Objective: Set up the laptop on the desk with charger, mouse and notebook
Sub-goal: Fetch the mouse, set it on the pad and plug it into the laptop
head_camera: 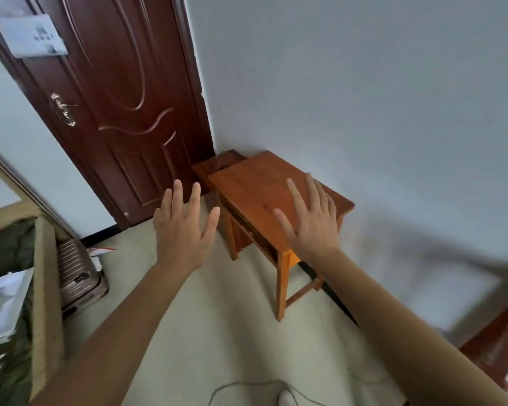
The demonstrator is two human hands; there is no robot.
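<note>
Head view.

A: Where's the table [247,183]?

B: Middle of the picture. It is small, of orange-brown wood, with an open slot under the top. The pale wall [364,98] runs along the table's far side. Left of the table, and further back, is a dark door [123,98], shut, with a paper [33,36] stuck high on it.

A: And the grip, each side?

B: Both arms are stretched out, backs of the hands up. The right hand [311,221] lies over the table's near half, fingers straight and spread. Its grip is released and it holds nothing. Whether the palm touches the top, I cannot tell.

A: The other one?

B: The left hand [185,227] hangs just left of the table, above the floor [217,317]. Its fingers are spread too, grip released, nothing in it.

A: Anything else around the table?

B: A lower wooden piece [217,164] sits against its far-left corner, beside the door. Well left of the table a ribbed suitcase [77,273] stands on the floor. On the table's near side, at the bottom edge, a thin cable [247,383] loops across the floor — its ends run out of view.
</note>
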